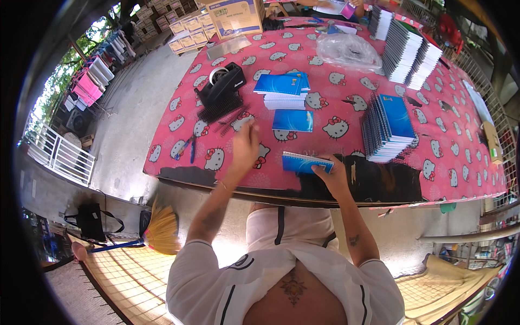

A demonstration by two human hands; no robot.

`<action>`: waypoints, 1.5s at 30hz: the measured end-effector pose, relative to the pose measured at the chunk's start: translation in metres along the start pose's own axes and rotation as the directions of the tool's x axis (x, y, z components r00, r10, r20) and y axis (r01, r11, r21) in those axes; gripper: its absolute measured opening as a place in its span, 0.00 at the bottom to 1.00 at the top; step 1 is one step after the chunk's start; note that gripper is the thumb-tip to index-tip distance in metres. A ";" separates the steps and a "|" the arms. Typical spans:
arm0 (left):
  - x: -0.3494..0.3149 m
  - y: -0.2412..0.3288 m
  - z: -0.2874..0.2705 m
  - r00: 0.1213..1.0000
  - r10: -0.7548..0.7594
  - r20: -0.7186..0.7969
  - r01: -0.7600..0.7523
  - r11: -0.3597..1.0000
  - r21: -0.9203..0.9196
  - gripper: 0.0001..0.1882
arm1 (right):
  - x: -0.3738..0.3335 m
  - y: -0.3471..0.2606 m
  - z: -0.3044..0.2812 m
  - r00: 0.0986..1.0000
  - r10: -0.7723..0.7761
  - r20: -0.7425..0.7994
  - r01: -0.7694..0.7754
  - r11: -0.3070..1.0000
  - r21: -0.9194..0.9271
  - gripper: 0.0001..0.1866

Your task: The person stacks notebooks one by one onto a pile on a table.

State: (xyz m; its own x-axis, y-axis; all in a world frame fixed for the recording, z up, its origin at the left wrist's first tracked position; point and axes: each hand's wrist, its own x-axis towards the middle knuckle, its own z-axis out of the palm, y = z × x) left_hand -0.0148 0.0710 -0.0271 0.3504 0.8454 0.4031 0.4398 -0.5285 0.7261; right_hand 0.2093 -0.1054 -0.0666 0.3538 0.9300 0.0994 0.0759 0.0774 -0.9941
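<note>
Near the table's front edge, my right hand (333, 174) is closed on the right end of a small blue-covered notebook (298, 163), its thumb on the cover. Wire loops seem to show along the notebook's upper edge. Further left, my left hand (247, 145) hovers over the table beside a pile of black binding coils (221, 110); its fingers are blurred, and whether they hold anything is unclear. Ahead of the notebook lies a loose blue cover (293, 121), and behind that a stack of blue covers (279, 83) rests on white page blocks (285, 102).
A black tape dispenser (223, 85) stands behind the coils; scissors (187, 149) lie nearer. Coil-bound notebooks (385, 127) are stacked at right, taller stacks (402, 51) beyond. A clear plastic bag (348, 52) and a cardboard box (235, 17) sit farther back. Another person's hand (355, 5) shows across the table.
</note>
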 end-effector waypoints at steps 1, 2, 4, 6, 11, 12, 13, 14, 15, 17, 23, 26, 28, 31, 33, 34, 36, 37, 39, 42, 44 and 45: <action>-0.026 0.001 0.012 0.997 -0.029 -0.072 0.008 0.960 -0.278 0.10 | 0.000 -0.003 0.005 1.000 -0.026 0.018 0.025 0.999 0.026 0.12; -0.048 0.000 0.027 0.989 -0.073 -0.130 -0.009 0.843 -0.538 0.10 | 0.000 -0.006 0.009 0.998 -0.050 0.029 0.048 0.998 0.051 0.11; -0.081 0.024 0.046 0.996 0.030 -0.087 -0.064 0.903 -0.425 0.09 | -0.001 -0.004 0.009 0.996 -0.070 0.048 0.067 0.996 0.056 0.11; -0.082 0.041 0.037 0.994 0.087 -0.070 -0.105 0.945 -0.311 0.12 | -0.003 -0.002 0.004 0.993 -0.072 0.089 0.071 0.997 0.017 0.11; -0.064 0.053 -0.013 0.999 0.032 -0.032 -0.039 0.969 -0.244 0.12 | -0.008 0.006 0.005 0.991 -0.115 0.064 0.118 0.992 -0.046 0.14; -0.068 0.054 -0.016 0.992 0.126 0.008 -0.123 0.980 -0.158 0.12 | -0.007 0.005 0.007 0.986 -0.159 0.042 0.161 0.985 -0.062 0.15; -0.072 0.054 -0.018 0.975 0.215 0.059 -0.211 0.975 -0.075 0.11 | -0.007 0.004 0.007 0.986 -0.160 0.051 0.163 0.984 -0.072 0.15; -0.074 0.051 -0.017 0.976 0.213 0.043 -0.210 0.976 -0.065 0.11 | -0.007 0.003 0.006 0.985 -0.160 0.059 0.165 0.983 -0.083 0.15; -0.077 0.048 -0.015 0.978 0.209 0.027 -0.207 0.977 -0.057 0.11 | -0.008 0.001 0.006 0.985 -0.160 0.067 0.166 0.982 -0.095 0.15; -0.080 0.040 -0.012 0.978 0.207 0.004 -0.206 0.978 -0.040 0.11 | -0.008 0.001 0.008 0.981 -0.178 0.079 0.185 0.979 -0.088 0.15; -0.070 0.040 -0.008 0.977 0.211 0.041 -0.209 0.976 -0.054 0.08 | -0.008 -0.002 0.007 0.980 -0.182 0.084 0.187 0.981 -0.058 0.15; -0.066 0.031 -0.009 0.981 0.159 0.111 -0.160 0.987 0.003 0.08 | -0.008 -0.003 0.006 0.982 -0.156 0.103 0.163 0.985 -0.059 0.15; -0.059 0.027 -0.008 0.988 0.094 0.119 -0.095 0.995 0.006 0.08 | -0.009 -0.002 0.005 0.984 -0.136 0.117 0.144 0.988 -0.064 0.14; -0.047 0.024 -0.013 0.967 0.052 0.249 -0.033 0.996 -0.078 0.10 | -0.009 0.000 0.003 0.984 -0.119 0.133 0.128 0.990 -0.055 0.13; -0.037 0.027 -0.017 0.939 0.240 0.248 -0.212 0.968 -0.133 0.11 | -0.008 0.000 0.002 0.982 -0.121 0.143 0.129 0.991 -0.047 0.13; -0.032 0.029 -0.019 0.912 0.331 0.243 -0.299 0.941 -0.161 0.13 | -0.009 0.000 0.002 0.984 -0.112 0.140 0.120 0.991 -0.050 0.13; -0.025 0.031 -0.022 0.859 0.400 0.320 -0.384 0.916 -0.116 0.13 | -0.009 -0.003 0.004 0.986 -0.097 0.136 0.105 0.993 -0.056 0.13; -0.024 0.032 -0.023 0.829 0.430 0.358 -0.426 0.900 -0.094 0.14 | -0.010 -0.007 0.004 0.987 -0.077 0.140 0.088 0.994 -0.072 0.13; -0.021 0.028 -0.020 0.810 0.379 0.447 -0.363 0.923 -0.125 0.16 | -0.010 -0.016 0.003 0.988 -0.051 0.144 0.067 0.992 -0.107 0.13; -0.019 0.036 -0.013 0.794 0.452 0.407 -0.473 0.879 -0.052 0.22 | -0.012 -0.009 0.003 0.983 -0.164 0.086 0.172 0.981 -0.090 0.13; -0.029 0.070 -0.011 0.827 0.421 0.372 -0.535 0.793 0.293 0.31 | -0.016 -0.012 0.005 0.987 -0.161 0.006 0.161 0.985 -0.055 0.14; -0.038 0.076 -0.003 0.845 0.433 0.313 -0.528 0.766 0.367 0.31 | -0.017 -0.014 0.012 0.987 -0.157 -0.021 0.157 0.987 -0.024 0.14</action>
State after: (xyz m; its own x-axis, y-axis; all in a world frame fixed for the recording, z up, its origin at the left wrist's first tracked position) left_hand 0.0025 -0.0015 0.0147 0.7456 0.4615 0.4807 0.4551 -0.8796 0.1385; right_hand 0.1913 -0.1181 -0.0547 0.3572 0.8984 0.2555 0.1532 0.2135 -0.9649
